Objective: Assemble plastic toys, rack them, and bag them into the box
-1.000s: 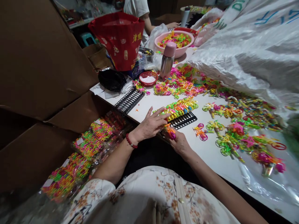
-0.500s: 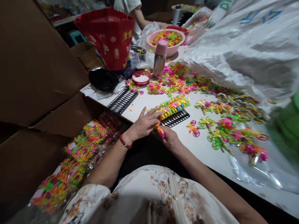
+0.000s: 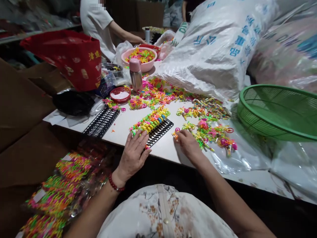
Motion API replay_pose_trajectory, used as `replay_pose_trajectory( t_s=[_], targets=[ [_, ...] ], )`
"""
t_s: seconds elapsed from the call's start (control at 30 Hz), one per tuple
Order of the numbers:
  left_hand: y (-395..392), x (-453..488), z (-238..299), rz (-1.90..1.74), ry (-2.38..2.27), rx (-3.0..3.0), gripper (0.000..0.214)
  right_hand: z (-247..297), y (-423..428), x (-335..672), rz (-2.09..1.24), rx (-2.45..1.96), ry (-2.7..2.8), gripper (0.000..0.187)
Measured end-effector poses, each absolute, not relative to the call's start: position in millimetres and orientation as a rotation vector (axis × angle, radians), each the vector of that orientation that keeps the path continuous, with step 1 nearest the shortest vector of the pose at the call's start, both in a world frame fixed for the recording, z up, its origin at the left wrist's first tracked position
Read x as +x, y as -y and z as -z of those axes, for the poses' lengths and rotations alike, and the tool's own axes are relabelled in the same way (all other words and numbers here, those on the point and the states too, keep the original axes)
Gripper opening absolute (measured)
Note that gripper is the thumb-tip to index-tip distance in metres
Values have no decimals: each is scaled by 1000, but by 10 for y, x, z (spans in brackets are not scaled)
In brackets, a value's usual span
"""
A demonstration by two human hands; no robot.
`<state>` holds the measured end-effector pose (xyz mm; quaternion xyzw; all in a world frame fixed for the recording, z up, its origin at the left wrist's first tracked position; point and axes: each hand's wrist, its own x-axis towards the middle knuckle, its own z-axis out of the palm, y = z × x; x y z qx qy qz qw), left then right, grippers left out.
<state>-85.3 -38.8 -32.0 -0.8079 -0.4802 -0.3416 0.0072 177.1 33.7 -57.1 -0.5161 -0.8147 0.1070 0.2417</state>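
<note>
My left hand [image 3: 133, 152], with a red bead bracelet on its wrist, lies with fingers stretched over the near end of a row of small plastic toy bicycles [image 3: 151, 120]. The row of yellow, green, pink and blue pieces stands packed in a black slotted rack [image 3: 163, 130] at the table's front edge. To the right, my right hand [image 3: 189, 147] has its fingers closed on an orange and pink toy bicycle [image 3: 175, 135] at the tabletop. Loose toy bicycles [image 3: 203, 125] lie in a pile just beyond that hand.
A second black rack [image 3: 102, 122] lies at the left. Behind are a red basket [image 3: 120, 96], a steel flask [image 3: 135, 77], a pink basin [image 3: 146, 67] and a white sack [image 3: 198, 62]. A green sieve [image 3: 277, 112] stands right. Bagged toys [image 3: 54, 195] sit below left. Another person [image 3: 96, 29] works behind.
My right hand has left the rack's near end and moved right to the loose toys. My left hand stays by the rack, fingers over the row. The view has turned right.
</note>
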Motion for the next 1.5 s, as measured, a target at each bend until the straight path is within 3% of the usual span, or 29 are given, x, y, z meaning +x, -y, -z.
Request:
replay_pose_trajectory(
  t_s=[0.13,0.53,0.7,0.87,1.5],
  targets=[
    [364,-752,464,1109,1517,-2417,54,563,-536,2149,-69,-1593,2440,25],
    [334,-884,393,970,1565,-2446,49,483,-739,2145,-233,-1503,2577,23],
    [290,-988,364,1015,1580,-2479,51,485,-467,1734,-657,-1287,2276,27],
    [276,-1072,356,1081,1609,-2510,60,461,-289,1133,-1125,-1005,1985,16],
    [254,-1068,384,972,1634,-2439,60,759,-403,629,-1078,-818,2142,13]
  ],
)
